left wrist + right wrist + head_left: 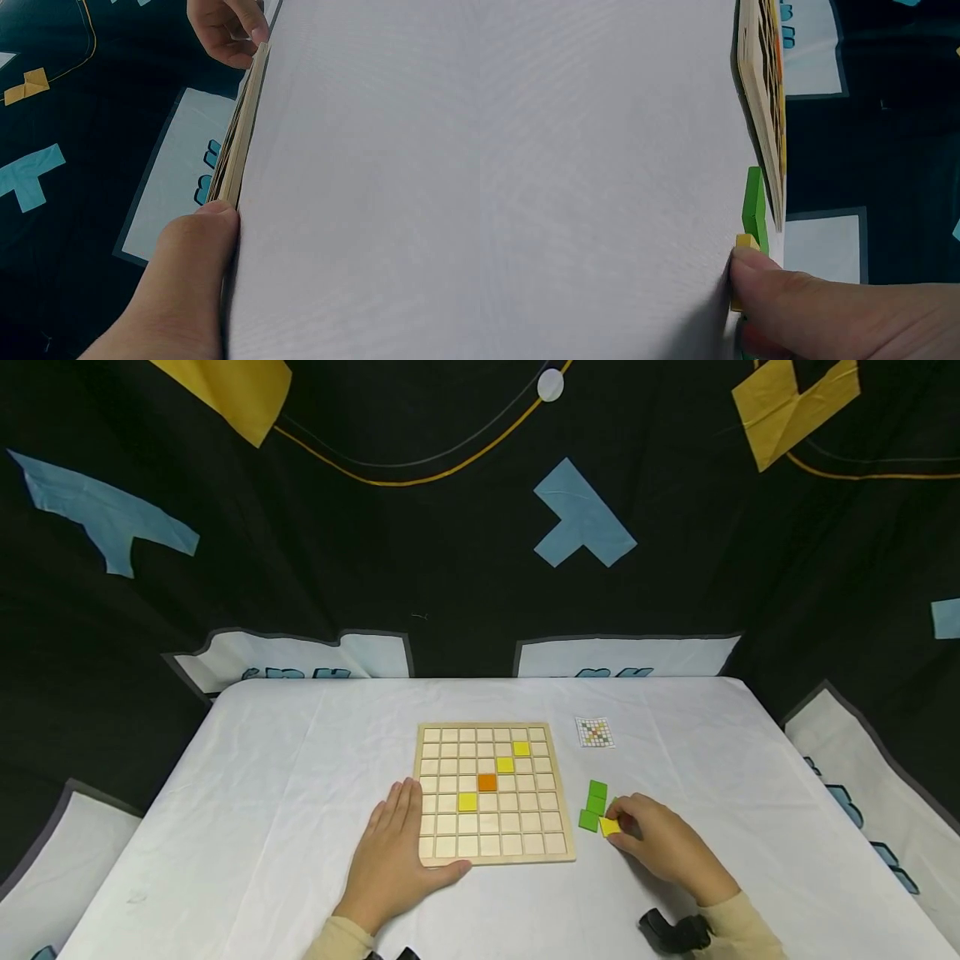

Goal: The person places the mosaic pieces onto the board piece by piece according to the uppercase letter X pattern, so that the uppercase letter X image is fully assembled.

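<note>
A square wooden grid board lies on the white table, with three yellow tiles and one orange tile in its cells along a diagonal. My left hand rests at the board's left side, fingers straight along the edge and thumb on the front left corner. To the right of the board, my right hand pinches a yellow tile between thumb and fingers. Beside that tile lie several green tiles, one partly hidden behind the fingers. In the right wrist view the thumb covers part of the yellow tile.
A small printed card with a coloured grid pattern lies behind the green tiles, right of the board. White cloth covers the table. A black curtain with blue and yellow shapes hangs behind it.
</note>
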A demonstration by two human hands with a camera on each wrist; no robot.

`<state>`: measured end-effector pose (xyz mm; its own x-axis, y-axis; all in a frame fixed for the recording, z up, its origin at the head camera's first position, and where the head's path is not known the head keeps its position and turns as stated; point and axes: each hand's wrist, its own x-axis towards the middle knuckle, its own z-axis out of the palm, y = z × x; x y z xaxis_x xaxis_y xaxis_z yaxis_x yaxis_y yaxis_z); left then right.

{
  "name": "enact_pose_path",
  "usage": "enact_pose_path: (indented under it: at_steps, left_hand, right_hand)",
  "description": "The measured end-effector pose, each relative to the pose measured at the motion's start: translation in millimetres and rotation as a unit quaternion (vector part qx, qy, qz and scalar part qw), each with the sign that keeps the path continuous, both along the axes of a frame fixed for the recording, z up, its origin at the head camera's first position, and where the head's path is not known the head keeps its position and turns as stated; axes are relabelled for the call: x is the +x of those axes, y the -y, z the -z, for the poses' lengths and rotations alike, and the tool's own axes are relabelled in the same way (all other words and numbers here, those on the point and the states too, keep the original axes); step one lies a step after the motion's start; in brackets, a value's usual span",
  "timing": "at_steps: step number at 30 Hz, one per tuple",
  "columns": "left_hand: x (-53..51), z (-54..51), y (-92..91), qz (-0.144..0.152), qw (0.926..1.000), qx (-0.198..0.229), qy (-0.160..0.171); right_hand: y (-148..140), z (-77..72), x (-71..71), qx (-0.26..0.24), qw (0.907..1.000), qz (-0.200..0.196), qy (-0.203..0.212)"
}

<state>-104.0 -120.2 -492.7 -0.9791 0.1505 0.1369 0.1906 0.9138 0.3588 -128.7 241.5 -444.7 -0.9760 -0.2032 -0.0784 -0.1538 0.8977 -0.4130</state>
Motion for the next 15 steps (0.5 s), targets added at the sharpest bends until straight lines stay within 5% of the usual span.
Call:
enact_pose_path:
  at_steps: [15]
  left_hand:
    - [-0.6,2.0,0.4,0.0,0.9999,0.003,0.012]
  right_hand:
    - [15,-10.2,-11.3,-0.081,0.9967,-0.006,-0.008]
